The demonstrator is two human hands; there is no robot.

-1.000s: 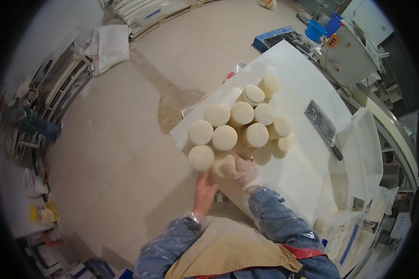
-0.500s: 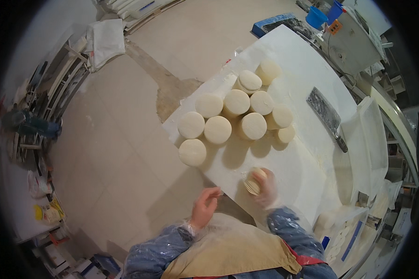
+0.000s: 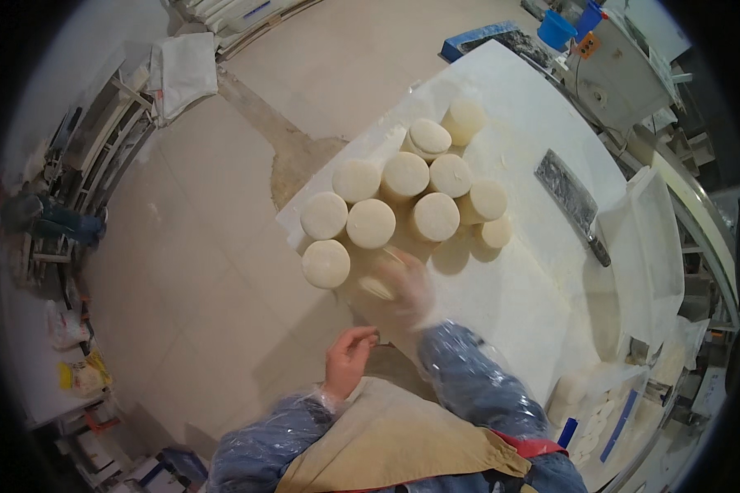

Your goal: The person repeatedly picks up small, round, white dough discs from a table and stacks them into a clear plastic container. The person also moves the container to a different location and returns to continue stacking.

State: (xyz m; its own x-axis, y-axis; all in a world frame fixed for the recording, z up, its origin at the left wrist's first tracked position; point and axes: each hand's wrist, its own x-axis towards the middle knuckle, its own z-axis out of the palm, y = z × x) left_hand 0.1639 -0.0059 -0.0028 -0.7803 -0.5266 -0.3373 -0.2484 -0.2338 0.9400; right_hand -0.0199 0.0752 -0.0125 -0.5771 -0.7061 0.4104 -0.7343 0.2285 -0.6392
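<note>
While a pale stack (image 3: 376, 287) is clamped in the right hand (image 3: 410, 287) beside columns (image 3: 371, 223) on the tabletop (image 3: 501, 312), the grip of the left hand (image 3: 347, 361) unclear, one column could be toppled by a hurried swing.

The white table (image 3: 510, 304) carries pale round stacks (image 3: 405, 174) standing beyond the right hand (image 3: 407, 289), and a broad cleaver (image 3: 569, 193) lies farther away to its right.

Clear plastic covers (image 3: 267, 435) wrap the blue sleeves (image 3: 473, 374), and the tan apron (image 3: 386, 435) has red trim (image 3: 528, 444).
</note>
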